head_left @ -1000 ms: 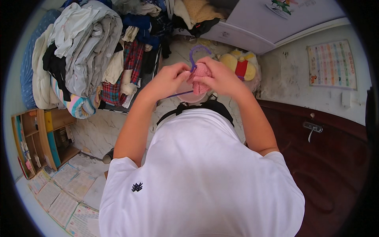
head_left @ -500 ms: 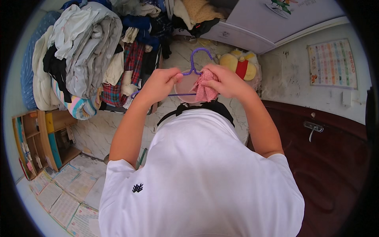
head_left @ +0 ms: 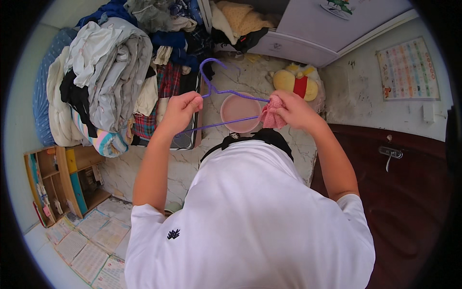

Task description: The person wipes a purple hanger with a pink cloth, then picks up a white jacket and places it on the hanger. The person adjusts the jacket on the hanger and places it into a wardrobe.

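L hand (head_left: 184, 108), R hand (head_left: 294, 111) gripping, apart; arms (head_left: 153, 166) fwd

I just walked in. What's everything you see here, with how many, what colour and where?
hanger: 1, purple, between the hands
cloth: 1, pink, at the hanger's right end
basin: 1, pink, below the hanger
plush toy: 1, yellow and red, near the cabinet
clothes: many, mixed colours, upper left
cabinet: 1, pale lilac, top
shelf: 1, brown, yellow and blue, left
sheets: several, pale, lower left
chart: 1, multicoloured, right wall
door: 1, dark red, right
handle: 1, silvery, on the door
shirt: 1, white, on the person
left hand: 1, bare, holding the hanger
right hand: 1, bare, gripping the cloth
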Action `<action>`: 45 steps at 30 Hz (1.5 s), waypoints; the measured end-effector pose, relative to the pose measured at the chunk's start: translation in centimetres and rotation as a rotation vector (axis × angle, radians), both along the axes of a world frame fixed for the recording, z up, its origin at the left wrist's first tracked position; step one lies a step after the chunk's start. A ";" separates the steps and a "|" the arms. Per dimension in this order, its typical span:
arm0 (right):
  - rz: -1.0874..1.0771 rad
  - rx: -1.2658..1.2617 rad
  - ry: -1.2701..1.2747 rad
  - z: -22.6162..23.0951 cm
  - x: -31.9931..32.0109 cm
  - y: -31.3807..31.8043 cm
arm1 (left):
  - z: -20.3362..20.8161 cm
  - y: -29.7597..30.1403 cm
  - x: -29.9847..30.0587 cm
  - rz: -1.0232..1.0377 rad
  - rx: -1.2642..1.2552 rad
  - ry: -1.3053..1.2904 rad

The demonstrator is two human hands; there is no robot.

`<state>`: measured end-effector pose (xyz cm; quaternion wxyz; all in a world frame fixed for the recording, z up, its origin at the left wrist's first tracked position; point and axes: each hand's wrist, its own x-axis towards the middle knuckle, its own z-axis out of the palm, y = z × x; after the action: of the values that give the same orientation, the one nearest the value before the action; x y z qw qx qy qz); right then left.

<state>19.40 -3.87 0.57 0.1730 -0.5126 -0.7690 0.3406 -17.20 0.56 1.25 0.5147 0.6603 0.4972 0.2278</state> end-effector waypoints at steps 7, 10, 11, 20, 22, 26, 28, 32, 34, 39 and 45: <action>-0.084 -0.057 0.196 2.7 -6.0 0.9 | -0.8 -1.3 7.2 -0.230 0.317 0.112; -0.038 -0.096 0.186 2.9 -4.8 0.6 | 0.9 -0.9 6.0 -0.209 0.184 0.097; -0.010 -0.143 0.173 3.6 -4.0 0.3 | 1.7 -0.8 5.6 -0.213 0.108 0.109; -0.055 0.039 0.137 2.6 -5.3 0.5 | -1.6 -3.1 8.3 -0.144 0.079 0.003; -0.064 -0.047 0.106 3.6 -5.6 0.7 | -1.2 -2.4 7.7 -0.144 -0.002 0.017; -0.029 -0.159 0.076 2.7 -1.5 0.0 | -1.5 -1.9 4.1 0.010 -0.049 -0.168; -0.115 -0.212 0.075 1.1 2.4 -0.3 | -0.1 -0.2 0.7 0.099 -0.154 -0.203; -0.100 -0.294 0.012 2.3 2.6 -1.2 | 0.0 -0.9 1.0 0.003 -0.059 -0.043; -0.106 -0.246 0.043 2.5 1.4 -0.7 | -0.3 -1.3 3.1 0.041 -0.007 -0.016; -0.162 -0.090 0.196 2.3 -5.1 -0.1 | 0.2 -2.4 8.8 -0.202 0.155 0.108; -0.085 -0.098 0.046 2.1 -1.8 -0.6 | 0.9 -0.9 6.9 -0.150 0.110 0.066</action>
<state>17.56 -4.45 2.63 0.1795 -0.5446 -0.7247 0.3821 -10.28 -0.31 2.12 0.4767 0.7300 0.4498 0.1939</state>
